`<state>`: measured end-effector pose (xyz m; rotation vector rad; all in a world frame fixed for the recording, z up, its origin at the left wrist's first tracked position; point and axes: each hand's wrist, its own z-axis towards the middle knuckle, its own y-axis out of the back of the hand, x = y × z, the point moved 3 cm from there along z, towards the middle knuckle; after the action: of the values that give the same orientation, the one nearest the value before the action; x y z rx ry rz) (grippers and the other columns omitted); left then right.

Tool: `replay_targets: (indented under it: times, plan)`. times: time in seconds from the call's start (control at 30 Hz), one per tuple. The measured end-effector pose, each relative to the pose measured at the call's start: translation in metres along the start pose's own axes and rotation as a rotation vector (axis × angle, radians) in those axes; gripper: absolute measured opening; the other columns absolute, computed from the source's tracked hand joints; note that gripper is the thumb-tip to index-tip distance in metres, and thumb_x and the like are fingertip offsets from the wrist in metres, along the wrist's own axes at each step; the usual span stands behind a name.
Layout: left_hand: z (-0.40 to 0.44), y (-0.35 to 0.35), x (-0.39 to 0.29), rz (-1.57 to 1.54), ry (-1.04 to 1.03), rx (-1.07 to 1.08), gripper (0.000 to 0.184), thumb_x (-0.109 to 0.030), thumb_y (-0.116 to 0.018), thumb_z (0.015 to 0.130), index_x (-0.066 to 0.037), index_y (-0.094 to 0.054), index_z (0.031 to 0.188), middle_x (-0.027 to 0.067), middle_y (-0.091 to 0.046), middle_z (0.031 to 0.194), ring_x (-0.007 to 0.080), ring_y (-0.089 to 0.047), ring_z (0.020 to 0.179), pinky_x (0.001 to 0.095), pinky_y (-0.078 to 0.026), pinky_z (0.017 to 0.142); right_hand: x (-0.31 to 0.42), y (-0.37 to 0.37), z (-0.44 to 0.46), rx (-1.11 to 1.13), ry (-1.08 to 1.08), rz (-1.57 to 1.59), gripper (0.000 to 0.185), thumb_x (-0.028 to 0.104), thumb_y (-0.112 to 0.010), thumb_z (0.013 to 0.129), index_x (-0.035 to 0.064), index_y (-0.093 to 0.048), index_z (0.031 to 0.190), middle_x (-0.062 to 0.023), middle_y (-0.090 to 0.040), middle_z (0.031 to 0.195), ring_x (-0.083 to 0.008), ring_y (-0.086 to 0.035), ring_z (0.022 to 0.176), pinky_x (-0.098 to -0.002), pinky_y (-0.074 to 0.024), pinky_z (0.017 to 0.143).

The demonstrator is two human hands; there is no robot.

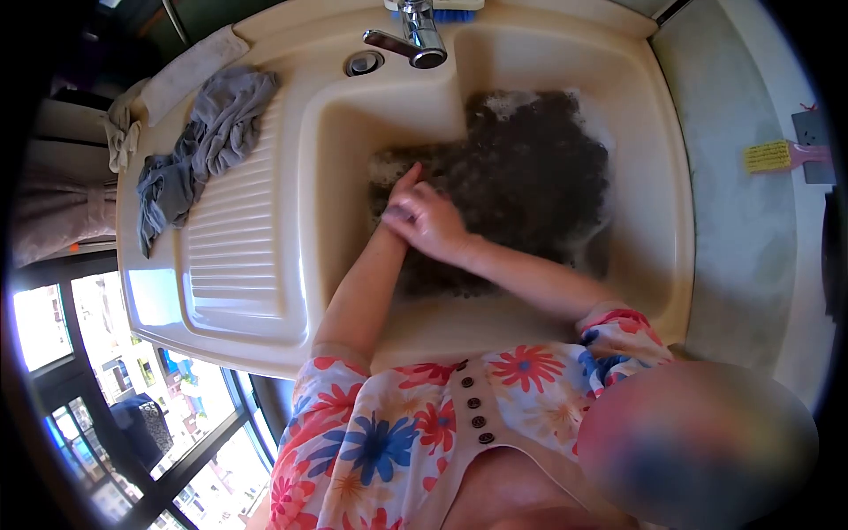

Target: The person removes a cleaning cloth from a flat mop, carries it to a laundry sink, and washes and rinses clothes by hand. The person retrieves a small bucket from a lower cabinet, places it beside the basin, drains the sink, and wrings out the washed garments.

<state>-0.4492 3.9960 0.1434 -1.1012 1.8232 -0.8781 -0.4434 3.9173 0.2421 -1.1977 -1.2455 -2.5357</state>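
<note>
Both hands are together over the left part of the sink basin, above dark, foamy water [539,168]. My left hand [407,182] points away from me, its visible fingers stretched out; part of it is hidden behind the other hand. Coming across from the right, my right hand [431,223] is closed around my left wrist. A small dark patch shows at its curled fingers, too blurred to make out. What lies under the water cannot be seen.
A chrome tap [422,44] stands at the far rim of the cream sink [309,177]. Wet grey cloths [221,115] and a rolled light cloth [194,72] lie by the ribbed drainboard [234,238] at left. A yellow-bristled brush [768,157] is at right.
</note>
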Motion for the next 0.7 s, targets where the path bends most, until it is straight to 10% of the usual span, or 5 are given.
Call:
replay_targets:
  times: [0.13,0.27,0.47,0.53,0.7]
  plan:
    - [0.041,0.06,0.025,-0.306,-0.234,0.238,0.022,-0.029,-0.041,0.086,-0.012,-0.052,0.095,0.0074,-0.053,0.101,0.0204,-0.05,0.093,0.035,-0.041,0.083,-0.041,-0.022,0.02,0.021,-0.168,-0.069,0.019,0.029,-0.054,0.078,0.011,-0.057,0.074,-0.0151,-0.057,0.074,-0.0352,-0.056,0.063,-0.0453,-0.0449,0.057]
    - [0.01,-0.042,0.015,0.108,-0.133,-0.624,0.024,-0.027,-0.04,0.087,-0.01,-0.054,0.095,0.006,-0.058,0.095,0.0206,-0.056,0.084,0.0371,-0.046,0.075,-0.123,-0.014,0.031,0.103,-0.584,-0.168,0.034,0.033,-0.039,0.085,0.0067,-0.057,0.073,-0.0181,-0.059,0.072,-0.037,-0.056,0.067,-0.0457,-0.044,0.059]
    - [0.023,0.034,0.017,-0.119,-0.162,0.064,0.03,-0.02,-0.028,0.088,-0.009,-0.055,0.095,0.0106,-0.057,0.097,0.0234,-0.055,0.088,0.036,-0.045,0.075,-0.053,-0.021,0.004,-0.024,-0.395,-0.023,0.026,0.031,-0.045,0.083,0.0091,-0.054,0.073,-0.0162,-0.059,0.074,-0.037,-0.057,0.069,-0.0468,-0.0447,0.062]
    - [0.017,-0.021,0.017,0.03,-0.116,-0.532,0.025,-0.025,-0.041,0.088,-0.005,-0.055,0.091,0.0096,-0.059,0.088,0.0242,-0.057,0.079,0.0374,-0.047,0.069,-0.12,-0.017,0.002,0.068,-0.533,-0.184,0.029,0.035,-0.045,0.083,0.0099,-0.056,0.076,-0.0161,-0.06,0.074,-0.0366,-0.057,0.071,-0.0461,-0.0446,0.063]
    - [0.002,-0.008,-0.023,0.365,-0.154,-0.582,0.045,-0.043,-0.048,0.084,-0.002,-0.05,0.105,0.0113,-0.056,0.102,0.0262,-0.056,0.088,0.0451,-0.045,0.076,-0.2,0.064,-0.008,0.106,-0.628,-0.231,0.041,0.046,-0.045,0.082,0.0076,-0.06,0.083,-0.0174,-0.061,0.079,-0.034,-0.058,0.076,-0.0417,-0.0458,0.068]
